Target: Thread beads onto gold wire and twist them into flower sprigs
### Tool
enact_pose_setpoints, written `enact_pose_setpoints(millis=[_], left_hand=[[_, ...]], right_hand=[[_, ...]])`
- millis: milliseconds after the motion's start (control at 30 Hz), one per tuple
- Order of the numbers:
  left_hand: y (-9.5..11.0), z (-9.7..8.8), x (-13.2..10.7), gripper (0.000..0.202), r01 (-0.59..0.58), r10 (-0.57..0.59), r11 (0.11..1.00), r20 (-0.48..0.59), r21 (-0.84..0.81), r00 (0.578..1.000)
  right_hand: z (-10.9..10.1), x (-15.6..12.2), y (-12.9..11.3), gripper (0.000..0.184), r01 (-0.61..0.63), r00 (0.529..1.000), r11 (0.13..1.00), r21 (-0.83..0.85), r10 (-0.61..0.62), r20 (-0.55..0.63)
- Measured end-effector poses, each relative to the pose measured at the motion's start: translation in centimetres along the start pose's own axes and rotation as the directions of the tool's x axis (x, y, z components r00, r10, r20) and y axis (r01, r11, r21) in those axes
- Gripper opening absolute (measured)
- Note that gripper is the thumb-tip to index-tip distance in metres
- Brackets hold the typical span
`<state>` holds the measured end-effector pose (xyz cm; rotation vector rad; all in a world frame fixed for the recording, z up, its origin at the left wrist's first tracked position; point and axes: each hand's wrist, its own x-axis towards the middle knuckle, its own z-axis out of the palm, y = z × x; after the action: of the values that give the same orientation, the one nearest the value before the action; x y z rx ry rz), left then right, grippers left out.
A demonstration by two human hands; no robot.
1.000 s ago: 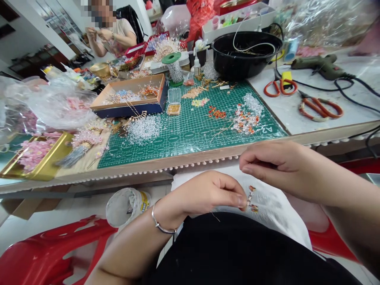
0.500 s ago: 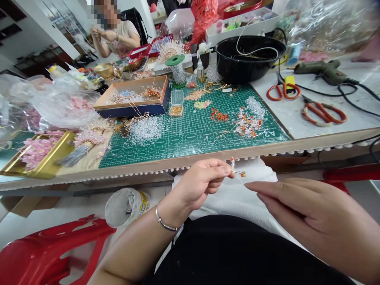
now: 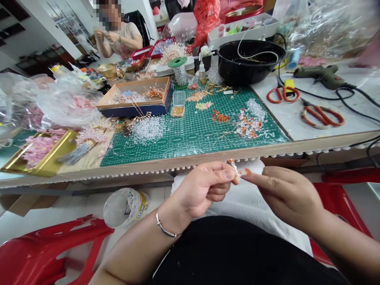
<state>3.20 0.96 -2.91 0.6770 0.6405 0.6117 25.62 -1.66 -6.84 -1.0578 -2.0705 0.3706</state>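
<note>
My left hand (image 3: 204, 186) and my right hand (image 3: 282, 194) meet just below the table edge, over my lap. Between their fingertips is a small beaded wire piece (image 3: 239, 170) with clear and orange beads; both hands pinch it, thumb against forefinger. A silver bangle (image 3: 164, 229) sits on my left wrist. On the green cutting mat (image 3: 192, 130) in front of me lie a pile of clear beads (image 3: 147, 128), orange bead clusters (image 3: 219, 116) and a heap of similar beaded pieces (image 3: 247, 124).
A shallow box of ornaments (image 3: 136, 97) and a black bowl (image 3: 249, 57) stand at the back. Two orange-handled scissors (image 3: 322, 114), a glue gun (image 3: 322, 73) and cables lie right. A gold tray of pink flowers (image 3: 38, 152) is left. Another person works at the far end. Red chair (image 3: 44, 253) lower left.
My left hand rose from my lap to the table edge with the beaded piece. My right hand dropped, then came in from the right and closed on the piece.
</note>
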Motion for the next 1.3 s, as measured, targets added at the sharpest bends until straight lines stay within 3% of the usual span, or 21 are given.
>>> enact_pose_setpoints(millis=[133,233,300,400,500,667,800,1033,1200,1300], left_hand=[[0.2,0.3,-0.4,0.027,0.05,-0.053,0.996,0.048,0.071,0.997],[0.3,0.3,-0.4,0.023,0.074,-0.08,0.986,0.034,0.152,0.996],[0.4,0.3,-0.3,0.018,0.057,-0.059,0.971,-0.001,0.231,0.998],[0.3,0.4,0.1,0.015,0.0,0.032,0.934,-0.084,0.356,0.996],[0.0,0.5,0.6,0.018,-0.061,0.141,0.92,-0.181,0.386,0.973],[-0.4,0.5,1.3,0.018,-0.135,0.216,0.947,-0.269,0.29,0.938],[-0.5,0.7,1.3,0.018,-0.22,0.265,0.957,-0.271,0.188,0.925],[-0.5,1.3,0.9,0.018,-0.264,0.289,0.957,-0.314,0.121,0.904],[0.2,1.1,0.5,0.02,-0.29,0.328,0.942,-0.286,0.167,0.9],[0.6,0.7,0.4,0.02,-0.253,0.315,0.935,-0.257,0.247,0.914]], right_hand=[[0.9,1.4,1.2,0.027,-0.164,0.985,0.97,0.181,0.15,0.088],[-0.4,2.9,1.2,0.029,-0.239,0.968,0.944,0.228,0.215,0.128],[-1.8,3.6,0.3,0.024,-0.255,0.963,0.952,0.17,0.234,0.136],[-3.7,3.9,-2.1,0.026,-0.217,0.97,0.969,-0.113,0.228,0.09],[-4.3,3.5,-4.6,0.023,-0.186,0.98,0.955,-0.231,0.197,0.025],[-2.6,2.4,-6.1,0.019,-0.09,0.995,0.976,-0.197,0.094,0.013],[-0.5,1.9,-5.9,0.025,-0.127,0.99,0.983,-0.13,0.134,0.046],[1.8,1.7,-5.1,0.031,-0.089,0.996,0.996,0.008,0.088,0.034],[1.2,1.4,-3.9,0.027,-0.229,0.968,0.97,0.086,0.218,0.122],[-0.3,2.0,-3.2,0.029,-0.271,0.96,0.96,0.072,0.264,0.095]])
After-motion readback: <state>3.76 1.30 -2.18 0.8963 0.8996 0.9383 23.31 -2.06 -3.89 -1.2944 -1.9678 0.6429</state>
